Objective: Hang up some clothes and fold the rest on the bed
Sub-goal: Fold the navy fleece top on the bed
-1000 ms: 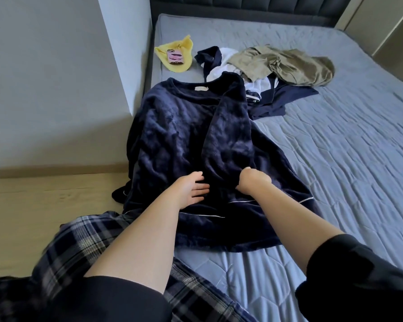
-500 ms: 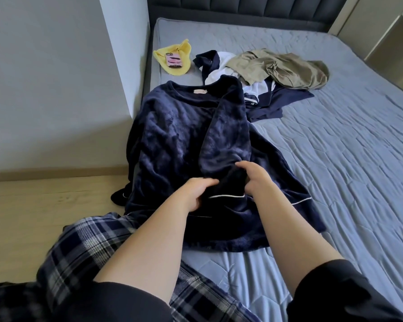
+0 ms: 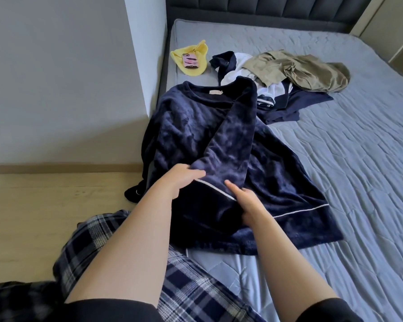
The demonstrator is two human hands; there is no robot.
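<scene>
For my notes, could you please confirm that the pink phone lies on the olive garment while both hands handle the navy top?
Not quite. The head view shows the pink phone lying on the yellow cloth, not the olive garment. The left hand and right hand do handle the navy top.

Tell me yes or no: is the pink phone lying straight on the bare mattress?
No, the pink phone lies on the yellow cloth.

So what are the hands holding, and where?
Both the left hand and right hand hold the navy fleece top by the cuff of its folded-over sleeve.
</scene>
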